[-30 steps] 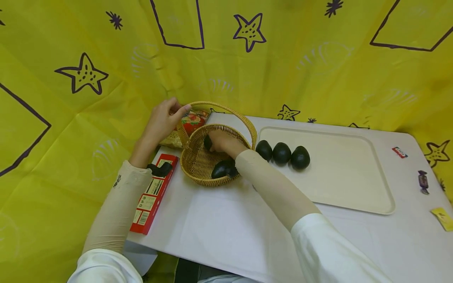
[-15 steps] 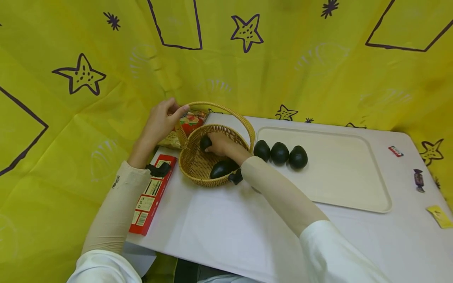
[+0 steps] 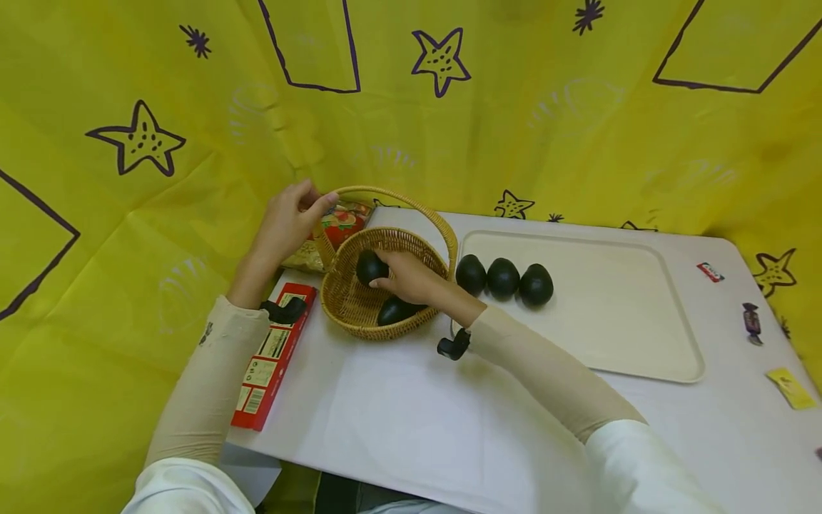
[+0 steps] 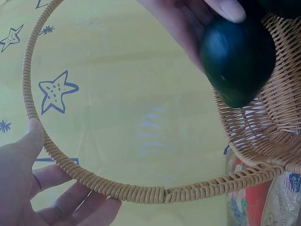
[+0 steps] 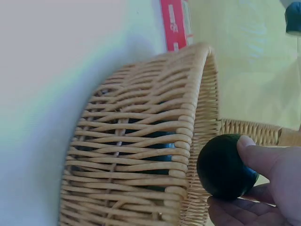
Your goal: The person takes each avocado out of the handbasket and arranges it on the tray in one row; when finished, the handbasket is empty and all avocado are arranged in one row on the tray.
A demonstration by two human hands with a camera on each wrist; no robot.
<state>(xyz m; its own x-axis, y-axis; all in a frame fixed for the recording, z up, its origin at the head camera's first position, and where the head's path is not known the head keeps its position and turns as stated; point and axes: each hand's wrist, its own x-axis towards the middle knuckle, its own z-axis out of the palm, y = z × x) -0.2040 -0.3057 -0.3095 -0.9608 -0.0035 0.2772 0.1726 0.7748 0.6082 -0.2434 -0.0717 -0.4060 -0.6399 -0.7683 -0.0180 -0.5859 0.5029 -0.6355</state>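
My left hand (image 3: 285, 221) holds the arched handle (image 4: 136, 194) of a wicker basket (image 3: 334, 308), thumb on one side of it and fingers on the other. My right hand (image 3: 411, 277) grips a dark green avocado (image 3: 370, 268) between thumb and fingers. In the right wrist view that avocado (image 5: 223, 167) is at the basket's rim, raised off the bottom. Another avocado (image 3: 394, 312) lies inside the basket, partly covered by the right hand. Three more, among them the rightmost avocado (image 3: 536, 285), stand in a row on the left part of a cream tray (image 3: 616, 314).
A long red box (image 3: 276, 357) lies left of the basket, and a red and gold packet (image 3: 340, 221) behind it. Small wrapped sweets, including a purple candy (image 3: 752, 323) and a yellow sachet (image 3: 791, 389), lie at the table's right side. A yellow curtain hangs behind.
My right hand has drawn up and back from deep in the basket, lifting an avocado that now shows more fully. The left hand stays on the handle. The head view has shifted slightly.
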